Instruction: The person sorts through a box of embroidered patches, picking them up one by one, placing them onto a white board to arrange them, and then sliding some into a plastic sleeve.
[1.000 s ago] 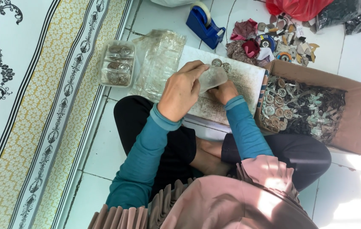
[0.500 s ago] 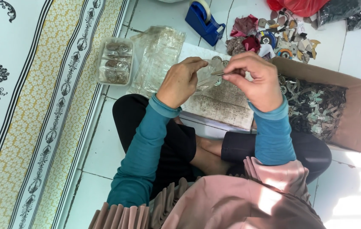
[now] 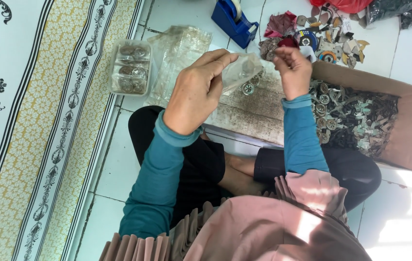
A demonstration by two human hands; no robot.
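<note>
Right hand (image 3: 290,67) is lifting away from the bag, fingers pinched, contents unclear | left hand (image 3: 198,94) is gripping small clear bag (image 3: 242,70) | bagging is continuing

Bright, even daylight fills the scene, seemingly from the lower right, where the white floor tiles (image 3: 409,227) blow out into glare. Shadows are soft and short. The raised hands show slight motion blur, and the small parts in the cardboard box (image 3: 411,130) blur together.
</note>
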